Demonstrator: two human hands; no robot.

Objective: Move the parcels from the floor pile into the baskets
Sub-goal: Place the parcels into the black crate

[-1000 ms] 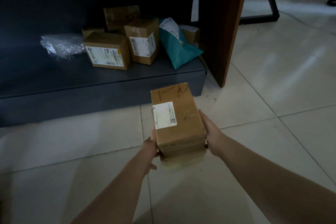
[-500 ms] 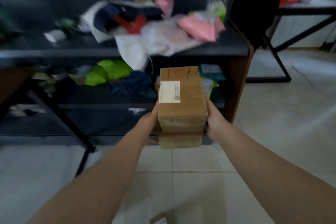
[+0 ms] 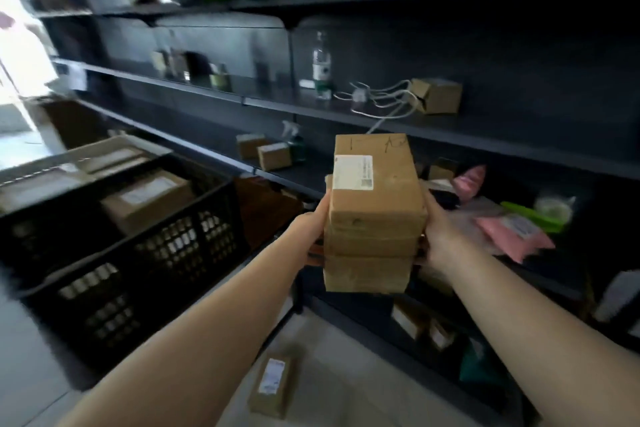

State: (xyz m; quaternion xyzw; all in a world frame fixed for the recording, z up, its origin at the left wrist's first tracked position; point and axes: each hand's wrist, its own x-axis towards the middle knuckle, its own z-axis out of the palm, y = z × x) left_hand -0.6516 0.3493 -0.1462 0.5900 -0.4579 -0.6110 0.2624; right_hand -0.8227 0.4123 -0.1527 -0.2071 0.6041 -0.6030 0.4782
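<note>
I hold a stack of brown cardboard parcels (image 3: 375,204) at chest height in front of me, the top one bearing a white label and pen marks. My left hand (image 3: 311,229) presses the stack's left side and my right hand (image 3: 438,230) presses its right side. A black plastic basket (image 3: 149,253) stands to the left, lower than the stack, with a labelled cardboard box (image 3: 145,199) inside it. A pale basket (image 3: 79,158) sits behind the black one. One small labelled parcel (image 3: 273,383) lies on the floor below my arms.
Dark shelving (image 3: 346,111) runs along the wall ahead and to the right, holding small boxes, a bottle (image 3: 321,66), cables, and pink and green soft packets (image 3: 512,236). Bright light comes from the far left.
I have risen from the floor and turned left with the stack still in both hands. The view went from the lowest shelf up to the middle shelves, and the baskets came into sight.
</note>
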